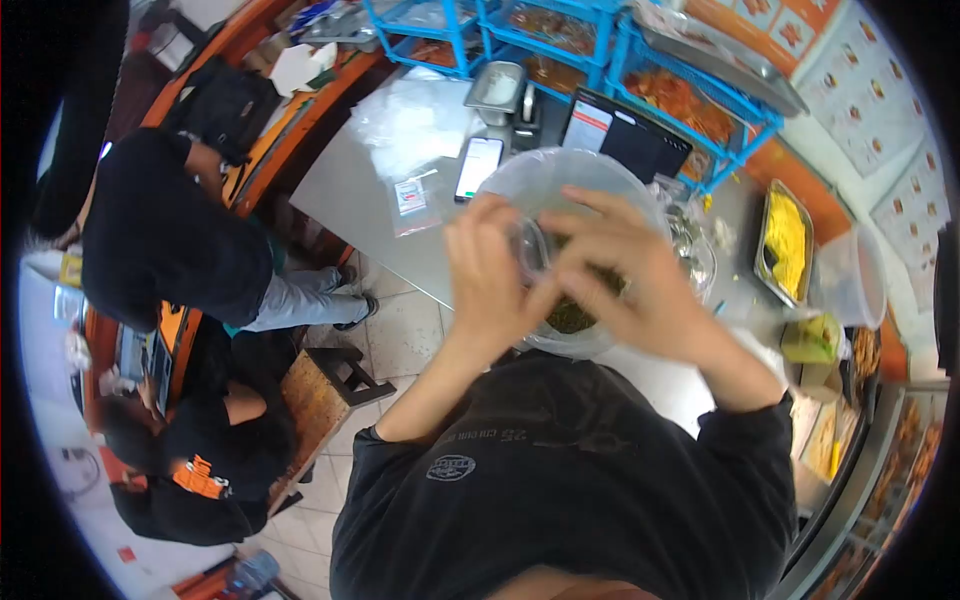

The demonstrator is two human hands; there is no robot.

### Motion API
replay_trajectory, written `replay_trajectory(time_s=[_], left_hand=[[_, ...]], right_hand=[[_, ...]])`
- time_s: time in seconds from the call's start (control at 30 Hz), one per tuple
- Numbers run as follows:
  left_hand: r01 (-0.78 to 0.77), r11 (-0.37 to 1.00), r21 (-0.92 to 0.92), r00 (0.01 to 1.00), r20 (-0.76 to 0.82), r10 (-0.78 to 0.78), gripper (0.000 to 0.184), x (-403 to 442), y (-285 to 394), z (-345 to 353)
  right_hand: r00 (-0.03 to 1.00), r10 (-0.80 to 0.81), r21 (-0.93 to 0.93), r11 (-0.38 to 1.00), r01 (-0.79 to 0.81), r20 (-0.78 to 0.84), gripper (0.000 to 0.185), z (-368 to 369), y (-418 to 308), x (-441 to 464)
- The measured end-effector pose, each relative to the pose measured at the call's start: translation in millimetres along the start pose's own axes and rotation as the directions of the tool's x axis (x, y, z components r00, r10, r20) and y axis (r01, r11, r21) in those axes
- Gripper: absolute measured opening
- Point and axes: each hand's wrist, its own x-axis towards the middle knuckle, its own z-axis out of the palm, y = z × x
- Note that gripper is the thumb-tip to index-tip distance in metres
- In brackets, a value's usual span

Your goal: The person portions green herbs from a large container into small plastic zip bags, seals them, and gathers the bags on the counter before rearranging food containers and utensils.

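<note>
In front of me stands a large translucent plastic tub [640,185] with a dark green-brown loose mass [572,318] at its bottom. Both hands are over the tub. My left hand [485,265] has its fingers and thumb curved around a small clear plastic container [533,245], whose rounded rim shows beside the fingers. My right hand [635,270] reaches in from the other side with its fingers apart, slightly smeared by motion. Its fingertips are close to the clear container; whether they touch it is hidden.
A phone [480,168], a labelled bag [411,198], a metal container [497,88] and a tablet [625,135] lie beyond the tub. Blue racks [600,45] stand behind. A tray of yellow food [788,245] is at right. People in black [165,235] are at left.
</note>
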Motion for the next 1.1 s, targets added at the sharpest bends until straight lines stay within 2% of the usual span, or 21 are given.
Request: replay_trajectory(time_s=[0.07, 0.1, 0.17, 0.23, 0.27, 0.3, 0.33, 0.4, 0.5, 0.57, 0.6, 0.7, 0.73, 0.8, 0.9, 1.0, 1.1], left_hand=[[0.082, 0.996, 0.026, 0.993, -0.083, -0.079, 0.061, 2.3, -23.4, -5.9], [0.154, 0.988, 0.011, 0.982, -0.114, -0.152, 0.061, 1.8, -31.0, -13.0], [0.26, 0.965, -0.025, 0.95, -0.174, -0.261, 0.062, 0.0, -45.0, -25.6], [0.335, 0.939, -0.075, 0.912, -0.224, -0.343, 0.063, -6.4, -56.6, -31.8], [0.353, 0.931, -0.087, 0.904, -0.225, -0.364, 0.055, -10.0, -59.4, -33.6], [0.37, 0.923, -0.11, 0.897, -0.219, -0.385, 0.055, -12.1, -61.3, -33.9], [0.386, 0.913, -0.132, 0.889, -0.211, -0.407, 0.055, -14.0, -62.4, -34.0], [0.396, 0.904, -0.16, 0.883, -0.203, -0.423, 0.054, -18.1, -64.6, -33.8], [0.366, 0.914, -0.173, 0.89, -0.221, -0.398, 0.052, -18.5, -70.5, -32.9], [0.357, 0.92, -0.16, 0.893, -0.23, -0.387, 0.049, -21.2, -74.6, -36.7], [0.374, 0.897, -0.237, 0.887, -0.192, -0.421, 0.051, -23.7, -77.1, -39.1], [0.425, 0.788, -0.446, 0.865, -0.055, -0.499, 0.056, -30.4, -78.4, -43.8], [0.442, 0.743, -0.503, 0.858, -0.004, -0.513, 0.056, -29.7, -74.8, -45.5], [0.463, 0.69, -0.556, 0.854, 0.073, -0.514, 0.056, -27.5, -69.8, -45.0], [0.5, 0.671, -0.548, 0.852, 0.171, -0.495, 0.057, -27.6, -62.5, -44.2], [0.521, 0.675, -0.523, 0.854, 0.308, -0.42, 0.05, -25.8, -63.8, -42.3], [0.55, 0.71, -0.44, 0.825, 0.419, -0.379, 0.046, -18.1, -58.6, -42.1]], right_hand=[[0.988, 0.1, 0.13, 0.988, -0.085, -0.114, 0.013, -13.1, 8.0, 23.1], [0.988, 0.136, 0.017, 0.99, -0.138, 0.071, 0.015, -12.5, 21.3, 32.8], [0.877, 0.243, -0.22, 0.962, -0.162, 0.415, 0.019, -2.4, 56.2, 48.6], [0.598, 0.286, -0.154, 0.953, -0.262, 0.749, 0.032, 33.2, 106.5, 46.2], [0.627, 0.199, -0.137, 0.98, -0.146, 0.754, 0.033, 60.7, 134.5, 35.5], [0.643, 0.109, -0.117, 0.993, -0.029, 0.758, 0.035, 79.7, 152.4, 27.7], [0.509, 0.256, -0.147, 0.958, -0.245, 0.821, 0.038, 88.1, 151.4, 32.7], [0.145, 0.439, -0.272, 0.748, -0.605, 0.887, 0.043, 111.4, 144.2, 47.9], [0.058, 0.469, -0.298, 0.648, -0.701, 0.882, 0.044, 144.2, 161.1, 45.5], [-0.004, 0.346, -0.337, 0.912, -0.233, 0.938, 0.037, 167.7, 202.9, 45.2], [-0.061, 0.294, -0.292, 0.956, 0.032, 0.954, 0.033, 174.7, 217.2, 44.8], [-0.126, 0.588, -0.563, 0.805, 0.185, 0.799, 0.02, 126.9, 185.5, 64.9], [0.087, 0.552, -0.558, 0.803, 0.209, 0.829, 0.017, 124.3, 188.5, 56.4], [0.491, 0.393, -0.562, 0.785, 0.26, 0.777, 0.013, 117.2, 194.3, 38.3], [0.483, 0.374, -0.543, 0.792, 0.278, 0.792, 0.011, 102.2, 160.6, 58.3], [0.631, 0.256, -0.55, 0.768, 0.328, 0.733, 0.01, 112.7, 167.4, 43.0], [0.605, 0.312, -0.526, 0.824, 0.212, 0.733, 0.011, 116.5, 171.0, 39.8]])
